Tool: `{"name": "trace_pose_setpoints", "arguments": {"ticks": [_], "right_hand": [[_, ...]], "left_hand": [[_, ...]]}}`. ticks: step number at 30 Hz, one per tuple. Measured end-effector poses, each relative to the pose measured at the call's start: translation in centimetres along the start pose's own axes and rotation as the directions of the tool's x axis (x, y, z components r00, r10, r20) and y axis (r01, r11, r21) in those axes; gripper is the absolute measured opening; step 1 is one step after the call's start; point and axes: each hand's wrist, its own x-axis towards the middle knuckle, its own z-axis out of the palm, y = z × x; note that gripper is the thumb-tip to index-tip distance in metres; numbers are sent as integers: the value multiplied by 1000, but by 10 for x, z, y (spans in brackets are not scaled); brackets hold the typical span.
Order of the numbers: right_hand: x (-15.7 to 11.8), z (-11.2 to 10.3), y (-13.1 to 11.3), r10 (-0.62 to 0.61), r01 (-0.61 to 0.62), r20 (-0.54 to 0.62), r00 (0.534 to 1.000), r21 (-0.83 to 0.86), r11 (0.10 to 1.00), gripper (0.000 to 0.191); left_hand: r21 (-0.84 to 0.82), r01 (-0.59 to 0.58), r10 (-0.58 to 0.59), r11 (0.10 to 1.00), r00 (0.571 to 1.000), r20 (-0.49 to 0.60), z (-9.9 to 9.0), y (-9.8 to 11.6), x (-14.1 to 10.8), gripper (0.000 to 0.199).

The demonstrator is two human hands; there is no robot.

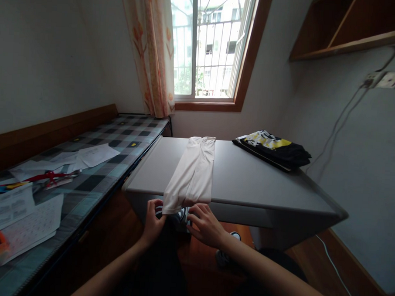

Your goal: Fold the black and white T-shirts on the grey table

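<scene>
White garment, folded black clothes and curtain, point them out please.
White garment (198, 170): head view, middle of the cloth.
Folded black clothes (276, 153): head view, middle of the pile.
Curtain (155, 54): head view, middle of the hanging fabric.

The pale trousers are matt, finely creased cloth; the counter looks smooth with a dull sheen. The curtain is thin cloth, the shelf wood, the loose sheets matt paper.

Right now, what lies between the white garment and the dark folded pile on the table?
In the head view, just a stretch of grey tabletop shows between the white garment and the dark folded pile.
</scene>
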Motion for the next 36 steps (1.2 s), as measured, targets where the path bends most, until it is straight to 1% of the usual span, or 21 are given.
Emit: {"name": "trace_pose_setpoints", "arguments": {"ticks": [3,7,10,11,13,15,18,21,22,23,24,26,27,28,29,30,31,33,34,35,36], "right_hand": [[-23,9,3,209,-185,-186,960,136,973,3],[-46,30,12,535,-421,-228,813,405,812,15],[-43,45,24,708,-473,-100,699,678,563,41],[-39,47,28,727,-464,-25,686,755,464,49],[-28,47,33,705,-464,141,695,837,289,60],[-18,40,36,671,-512,269,691,837,193,57],[-12,23,33,690,-600,315,651,771,215,56],[-16,5,28,715,-630,225,662,684,368,57],[-19,-1,27,714,-641,208,668,648,411,55],[-22,-7,27,710,-661,218,670,611,436,53],[-26,-13,28,702,-691,257,664,570,445,52],[-31,-28,31,681,-761,373,630,471,446,49],[-32,-37,34,660,-787,436,612,417,454,49],[-32,-46,38,629,-803,499,596,364,472,49],[-31,-56,42,583,-810,571,578,316,493,49],[-27,-67,46,518,-812,653,552,280,512,49],[-21,-78,51,432,-812,739,517,263,522,49],[-3,-95,63,234,-815,859,455,296,498,47],[9,-101,72,176,-811,863,473,348,470,48],[22,-104,82,166,-795,833,528,416,441,49],[35,-103,94,205,-762,769,606,485,429,50]], "left_hand": [[-193,171,-166,966,985,46,1,-4,3,35],[-257,253,-233,933,967,104,1,-1,5,35],[-265,221,-188,938,971,146,1,6,8,34],[-258,200,-160,945,973,168,0,8,9,34],[-213,148,-97,966,968,231,-4,13,14,33],[-132,97,-48,987,941,336,-10,16,19,33],[-24,60,-41,998,879,475,-20,17,27,30],[-2,134,-113,991,845,523,-25,18,30,31],[-5,179,-144,984,809,570,-26,19,30,34],[-4,228,-172,974,746,643,-26,21,30,36],[10,273,-195,962,657,728,-26,25,31,39],[79,336,-232,938,445,865,-28,35,38,49],[125,347,-255,929,359,898,-28,42,44,53],[164,342,-276,925,310,910,-28,50,52,54],[182,326,-286,928,308,907,-28,57,62,53],[173,301,-278,938,352,894,-25,64,74,50],[140,264,-247,954,435,866,-20,69,87,47],[52,144,-133,988,639,757,-4,77,113,40],[28,66,-67,997,724,687,8,78,127,35],[20,-13,-2,1000,785,620,22,78,140,32],[24,-87,58,996,820,569,37,76,152,28]]}}
